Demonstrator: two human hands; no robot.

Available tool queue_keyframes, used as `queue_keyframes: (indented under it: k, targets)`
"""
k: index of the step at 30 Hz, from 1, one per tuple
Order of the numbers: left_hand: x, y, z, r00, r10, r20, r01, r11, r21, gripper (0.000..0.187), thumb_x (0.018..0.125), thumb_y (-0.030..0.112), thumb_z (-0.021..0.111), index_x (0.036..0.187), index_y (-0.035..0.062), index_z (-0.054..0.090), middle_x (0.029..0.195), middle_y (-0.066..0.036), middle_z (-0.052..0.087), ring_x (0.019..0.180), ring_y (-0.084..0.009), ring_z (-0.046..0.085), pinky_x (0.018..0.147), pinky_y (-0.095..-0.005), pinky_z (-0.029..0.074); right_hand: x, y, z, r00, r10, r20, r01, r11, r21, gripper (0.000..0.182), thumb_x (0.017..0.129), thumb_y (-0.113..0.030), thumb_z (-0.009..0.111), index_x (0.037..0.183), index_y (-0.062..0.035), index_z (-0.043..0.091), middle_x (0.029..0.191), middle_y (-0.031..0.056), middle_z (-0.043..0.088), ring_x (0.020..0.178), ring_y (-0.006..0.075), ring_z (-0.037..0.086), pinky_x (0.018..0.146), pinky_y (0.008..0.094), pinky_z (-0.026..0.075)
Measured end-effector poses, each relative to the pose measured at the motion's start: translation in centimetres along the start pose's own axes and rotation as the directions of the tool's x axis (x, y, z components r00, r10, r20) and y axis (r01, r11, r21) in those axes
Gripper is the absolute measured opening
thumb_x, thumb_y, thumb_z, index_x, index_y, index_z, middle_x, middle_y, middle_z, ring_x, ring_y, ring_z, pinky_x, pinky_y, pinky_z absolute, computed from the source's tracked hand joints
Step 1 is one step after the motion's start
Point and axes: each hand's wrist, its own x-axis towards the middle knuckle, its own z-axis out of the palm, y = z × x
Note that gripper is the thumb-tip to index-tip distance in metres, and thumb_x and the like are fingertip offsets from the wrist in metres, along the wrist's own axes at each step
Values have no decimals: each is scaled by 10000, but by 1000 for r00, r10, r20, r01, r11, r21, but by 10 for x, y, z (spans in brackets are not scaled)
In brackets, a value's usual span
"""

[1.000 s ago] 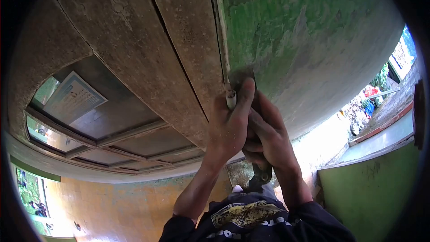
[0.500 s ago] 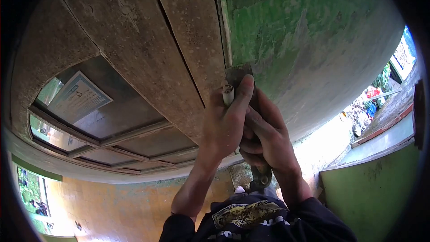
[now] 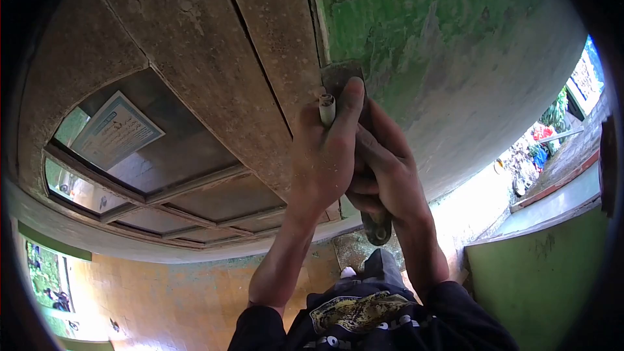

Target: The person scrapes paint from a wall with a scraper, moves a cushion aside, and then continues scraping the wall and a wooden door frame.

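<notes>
A paint scraper (image 3: 341, 77) with a flat, dirty metal blade lies against the green wall (image 3: 390, 19), right beside the wooden frame (image 3: 253, 45). My left hand (image 3: 322, 166) is closed on it near the blade, thumb extended along the metal. Between fingers of that same hand sticks up a white cigarette (image 3: 327, 112) with a dark, ashy end. My right hand (image 3: 393, 179) grips the scraper from the other side, fingers wrapped round its handle, whose lower end shows below the palm. The handle's middle is hidden by both hands.
To the left, the wooden panel holds glass panes (image 3: 188, 143), one with a paper certificate (image 3: 120, 133) behind it. Tiled floor (image 3: 195, 286) lies below. A low green wall (image 3: 533, 279) stands at right, near a bright opening with plants.
Both hands have moved up a little along the wall's edge, carrying the scraper and cigarette. The scraper's handle end has shifted up with them.
</notes>
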Motion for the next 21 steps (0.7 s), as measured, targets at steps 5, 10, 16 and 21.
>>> queue_keyframes:
  k: [5, 10, 16, 21]
  targets:
    - [2, -33, 6, 981, 147, -123, -146, 989, 19, 350, 950, 357, 555, 889, 17, 611, 804, 1, 571, 745, -83, 504, 624, -277, 419, 0, 11, -7, 998, 44, -34, -45, 999, -19, 342, 1005, -201, 434, 1339, -137, 394, 641, -73, 364, 428, 11, 292, 357, 185, 224]
    - [2, -18, 5, 995, 69, -70, -65, 996, 59, 347, 949, 358, 556, 890, 20, 607, 799, 0, 565, 721, -86, 501, 591, -284, 412, -3, 0, -6, 998, 48, 50, -52, 996, 71, 333, 1004, -200, 438, 1329, -142, 400, 659, -69, 370, 427, 13, 295, 355, 178, 223]
    - [-1, -28, 9, 993, 72, -92, -68, 997, 45, 438, 965, 355, 519, 685, 21, 564, 536, 20, 492, 499, -59, 460, 442, -277, 334, -7, 5, -12, 994, 105, 37, -109, 987, 120, 302, 1004, -193, 436, 1301, -145, 408, 669, -67, 378, 433, 10, 294, 356, 179, 220]
    - [5, -6, 13, 986, 119, -117, -115, 993, 34, 403, 965, 330, 525, 698, 30, 564, 557, 31, 484, 498, -62, 460, 441, -274, 341, -3, -8, -4, 999, 3, 39, -5, 999, 45, 302, 1005, -181, 420, 1305, -152, 395, 667, -72, 361, 438, 9, 285, 359, 180, 213]
